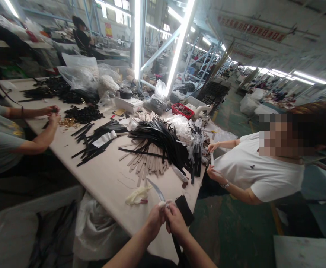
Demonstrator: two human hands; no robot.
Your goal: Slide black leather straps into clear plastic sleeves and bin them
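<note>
My left hand (155,222) and my right hand (176,220) meet close together over the near end of the table, both closed on one long strap (157,190). Its greyish, curved end points up and away from my fingers, and a dark length hangs down beside my right wrist. Something white shows at my left fingertips; I cannot tell what it is. Just right of my hands lies a flat black piece (184,209). A crumpled pale-yellow cloth or glove (137,195) rests to the left. Beyond is a large pile of black straps (159,137) with pale undersides.
A co-worker in a white shirt (263,167) stands at the right edge, holding a pale strip. Another person's hands (53,113) work at the left. Small black parts (83,114), a white box (128,104) and a red basket (182,110) are on the table (101,182).
</note>
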